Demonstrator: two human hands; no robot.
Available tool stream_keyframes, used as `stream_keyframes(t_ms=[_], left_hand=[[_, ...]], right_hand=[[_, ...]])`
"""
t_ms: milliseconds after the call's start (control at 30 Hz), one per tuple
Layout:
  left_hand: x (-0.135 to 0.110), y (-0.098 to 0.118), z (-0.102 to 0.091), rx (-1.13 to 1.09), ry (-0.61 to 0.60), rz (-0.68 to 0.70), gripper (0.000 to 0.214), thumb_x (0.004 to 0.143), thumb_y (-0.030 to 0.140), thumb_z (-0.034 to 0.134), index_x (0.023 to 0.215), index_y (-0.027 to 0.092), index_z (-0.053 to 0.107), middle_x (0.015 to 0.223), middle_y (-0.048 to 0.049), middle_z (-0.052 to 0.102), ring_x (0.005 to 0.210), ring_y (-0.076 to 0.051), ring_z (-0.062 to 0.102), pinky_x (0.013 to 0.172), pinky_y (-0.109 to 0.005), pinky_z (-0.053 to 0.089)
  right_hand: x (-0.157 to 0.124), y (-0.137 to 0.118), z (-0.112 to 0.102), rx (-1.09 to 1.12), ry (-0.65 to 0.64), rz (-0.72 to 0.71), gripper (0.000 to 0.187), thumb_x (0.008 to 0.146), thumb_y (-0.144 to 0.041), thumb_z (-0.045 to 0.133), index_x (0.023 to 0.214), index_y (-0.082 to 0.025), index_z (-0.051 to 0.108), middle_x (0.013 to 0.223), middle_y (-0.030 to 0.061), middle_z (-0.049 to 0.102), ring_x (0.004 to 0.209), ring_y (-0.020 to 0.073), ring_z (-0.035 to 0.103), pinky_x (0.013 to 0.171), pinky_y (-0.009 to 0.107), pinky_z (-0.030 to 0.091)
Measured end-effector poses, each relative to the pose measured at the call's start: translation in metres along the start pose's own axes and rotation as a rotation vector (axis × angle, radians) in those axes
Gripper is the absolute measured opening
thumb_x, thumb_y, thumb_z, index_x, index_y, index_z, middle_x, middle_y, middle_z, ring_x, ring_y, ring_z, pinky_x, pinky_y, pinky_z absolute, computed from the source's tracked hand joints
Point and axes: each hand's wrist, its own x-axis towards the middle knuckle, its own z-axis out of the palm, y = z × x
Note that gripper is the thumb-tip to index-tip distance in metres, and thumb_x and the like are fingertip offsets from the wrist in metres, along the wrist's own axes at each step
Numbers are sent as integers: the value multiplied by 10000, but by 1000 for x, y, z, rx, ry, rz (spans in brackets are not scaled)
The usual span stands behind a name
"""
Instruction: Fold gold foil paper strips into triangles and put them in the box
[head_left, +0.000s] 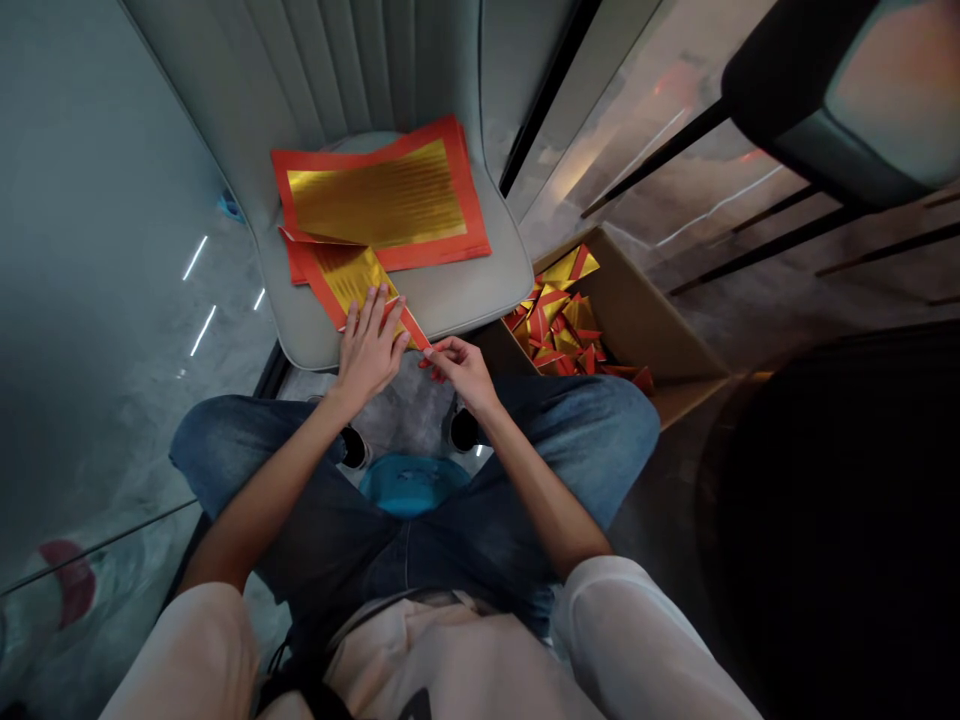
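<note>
A partly folded sheet of red and gold paper (350, 275) lies at the front of the chair seat. My left hand (371, 345) rests flat on it, fingers stretched out over the fold. At the sheet's right corner, the thumb and fingers of my right hand (463, 372) pinch the red edge. Just behind is a stack of red sheets with gold centres (379, 195), fanned slightly out of line. The folded sheet overlaps the stack's lower left part.
The grey padded chair (300, 325) stands in front of my knees. Right of it, a cardboard box (649, 325) holds many folded red and gold paper pieces (559, 320). A blue plastic object (412, 485) is beneath me. Another chair (810, 110) stands at upper right, a dark round surface (840, 520) at right.
</note>
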Motion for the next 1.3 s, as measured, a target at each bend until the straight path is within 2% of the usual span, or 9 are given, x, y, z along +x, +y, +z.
stream_keyframes(t_ms=[100,233,467,633,967,1167,1300], left_hand=[[0,0,0,-7,8,6,591,1121,406,425,1673,197,416,1807,-147,272,1690,-350,242,1376,-663,168],[0,0,-1,-12,4,2,596,1123,430,423,1671,196,422,1807,-146,272,1690,-349,243,1378,-655,170],[1,0,-1,-28,6,-11,602,1115,437,428,1680,230,420,1807,-119,285,1691,-351,241,1375,-674,159],[2,0,-1,-18,-10,-14,624,1113,430,412,1698,212,396,1808,-130,277,1694,-352,230,1374,-670,160],[1,-2,-1,-16,-42,-1,626,1114,431,397,1703,218,391,1813,-105,276,1702,-330,206,1384,-639,150],[-4,-6,-7,-26,-88,56,619,1111,407,423,1692,195,412,1808,-110,288,1697,-325,226,1385,-599,193],[-5,-7,-7,-24,-94,54,606,1112,385,406,1688,195,423,1807,-105,295,1698,-315,226,1388,-582,195]], right_hand=[[1,-2,7,-50,-12,-52,549,726,-733,872,847,-229,693,730,26,784,514,118,578,506,253,453],[3,-1,10,-36,-25,-51,590,713,-781,860,835,-233,679,717,25,779,506,120,578,504,258,461],[5,3,7,-18,-33,-3,608,692,-790,870,775,-220,675,734,58,788,496,121,566,504,273,479],[5,3,9,-1,-32,4,645,646,-818,882,750,-221,661,699,46,777,479,114,553,485,259,460],[-1,-5,13,-42,-42,-6,559,732,-744,858,787,-236,633,726,33,787,517,133,603,502,256,471],[2,-1,17,-86,-144,47,605,680,-746,902,917,-206,769,802,64,826,543,142,643,523,262,496],[2,5,21,-57,-143,55,588,670,-729,921,887,-199,789,792,60,824,546,145,648,540,273,518]])
